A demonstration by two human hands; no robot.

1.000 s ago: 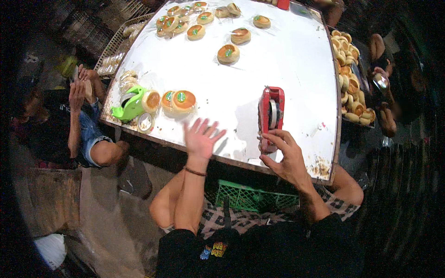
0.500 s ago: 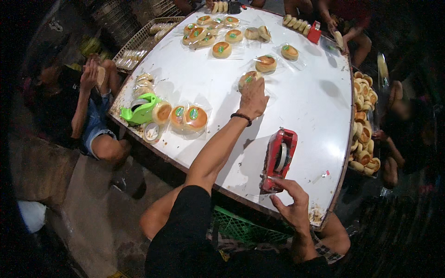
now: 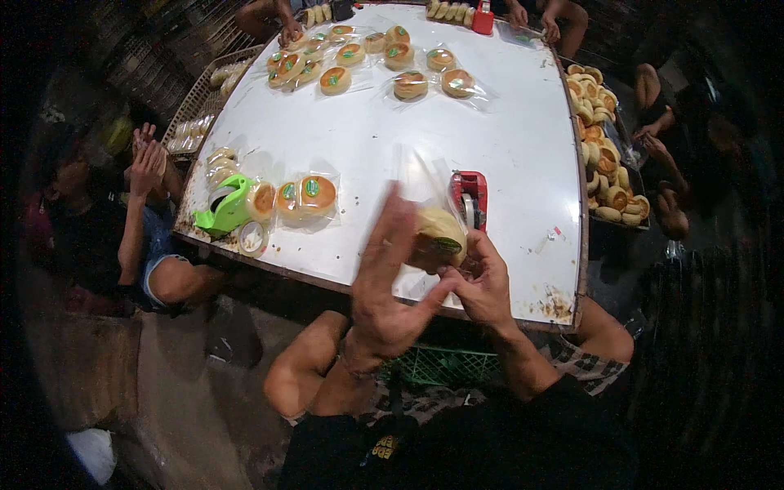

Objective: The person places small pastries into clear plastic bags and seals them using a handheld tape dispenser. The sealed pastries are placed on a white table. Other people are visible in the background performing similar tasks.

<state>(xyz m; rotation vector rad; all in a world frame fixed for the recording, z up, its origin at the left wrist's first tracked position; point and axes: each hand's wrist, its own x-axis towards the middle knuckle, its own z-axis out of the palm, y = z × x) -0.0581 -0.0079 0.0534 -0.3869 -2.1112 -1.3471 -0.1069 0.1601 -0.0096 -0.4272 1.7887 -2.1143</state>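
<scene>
Holding a round bun in a clear plastic wrapper [image 3: 437, 237] above the near edge of the white bench [image 3: 367, 139], both of the person's hands are meeting at the centre of the view. The left hand [image 3: 388, 282] is rising with its fingers [image 3: 390, 222] spread and extended upward, its thumb reaching across to the underside of the bun; the motion is blurring its outline. The right hand [image 3: 483, 282] is cupping the bun from the right, its fingers curling and pinching the wrapper's lower edge. Just beyond the bun, a red tape dispenser [image 3: 469, 196] is standing on the bench. To the left, near the bench's edge, a green tape dispenser [image 3: 226, 209] is lying beside a roll of tape [image 3: 252, 238] and two wrapped buns [image 3: 304, 197]. At the far side, more wrapped buns [image 3: 376, 61] are lying scattered in a loose row. Along the right edge, a tray of unwrapped buns [image 3: 603, 151] is sitting just off the bench, and a wire tray [image 3: 200, 102] is lying at the far left. A seated person [image 3: 122, 220] at the left is raising both hands, and other people's hands [image 3: 535, 16] are working at the far side.
</scene>
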